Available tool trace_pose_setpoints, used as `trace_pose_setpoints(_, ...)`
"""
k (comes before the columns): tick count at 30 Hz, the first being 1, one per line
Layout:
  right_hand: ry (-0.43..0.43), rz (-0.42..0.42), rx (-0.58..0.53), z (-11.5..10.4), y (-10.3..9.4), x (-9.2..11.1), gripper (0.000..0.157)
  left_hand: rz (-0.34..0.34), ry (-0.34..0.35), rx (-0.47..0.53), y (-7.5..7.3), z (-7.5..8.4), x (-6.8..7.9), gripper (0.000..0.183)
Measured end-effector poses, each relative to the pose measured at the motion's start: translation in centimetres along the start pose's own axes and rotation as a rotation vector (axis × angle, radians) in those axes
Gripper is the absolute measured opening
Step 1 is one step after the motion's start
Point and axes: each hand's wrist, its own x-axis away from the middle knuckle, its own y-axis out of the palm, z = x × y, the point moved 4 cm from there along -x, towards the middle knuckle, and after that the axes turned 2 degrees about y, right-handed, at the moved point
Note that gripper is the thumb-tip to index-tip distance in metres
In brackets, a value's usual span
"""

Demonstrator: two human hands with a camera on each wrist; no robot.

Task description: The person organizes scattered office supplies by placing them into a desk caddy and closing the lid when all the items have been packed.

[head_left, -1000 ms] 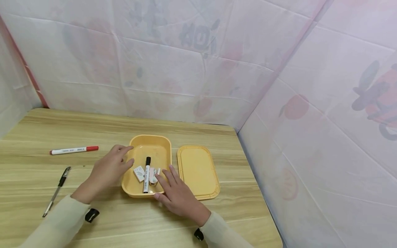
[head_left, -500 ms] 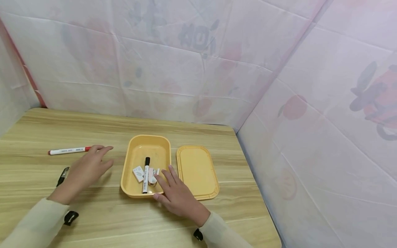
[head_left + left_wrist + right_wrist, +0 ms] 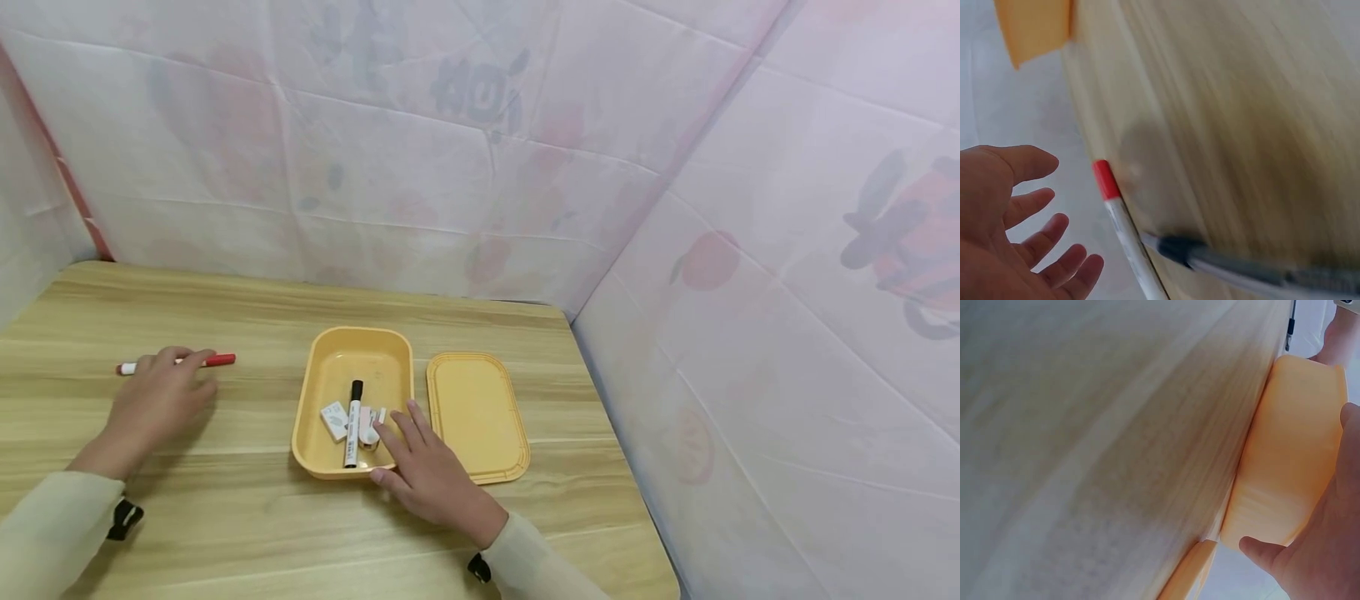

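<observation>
In the head view my left hand (image 3: 159, 400) hovers over the white marker with a red cap (image 3: 221, 360), partly covering its barrel. The left wrist view shows the fingers relaxed and apart from that marker (image 3: 1124, 231). A pen with a black grip (image 3: 1179, 250) lies close by; in the head view the left hand and arm hide it. My right hand (image 3: 435, 479) rests at the near right corner of the yellow box (image 3: 302, 417), fingers extended over its rim. Inside the box lie a black-capped marker (image 3: 353, 429), a small white block (image 3: 334, 420) and a small pink-and-white item (image 3: 367, 429).
A flat yellow lid (image 3: 480, 417) lies on the wooden table (image 3: 300, 542), right of the box. Light printed sheets (image 3: 420, 167) hang behind the table and along its right side.
My left hand has moved left, from the box's left rim across the table to the red-capped marker. My right hand has stayed at the box's corner, and the box's contents look unchanged.
</observation>
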Motion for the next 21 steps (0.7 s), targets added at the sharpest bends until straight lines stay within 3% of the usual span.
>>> trace_pose_setpoints(7,0.005,-0.002,0.004,0.2,0.3,0.0,0.066,-0.033,-0.011,-0.019,-0.1,-2.0,-0.2,0.048)
trace_pose_setpoints(21,0.008,-0.006,0.009,0.1,0.2,-0.1,0.066,-0.078,-0.021,-0.094,0.2,-4.1,-1.5,0.048)
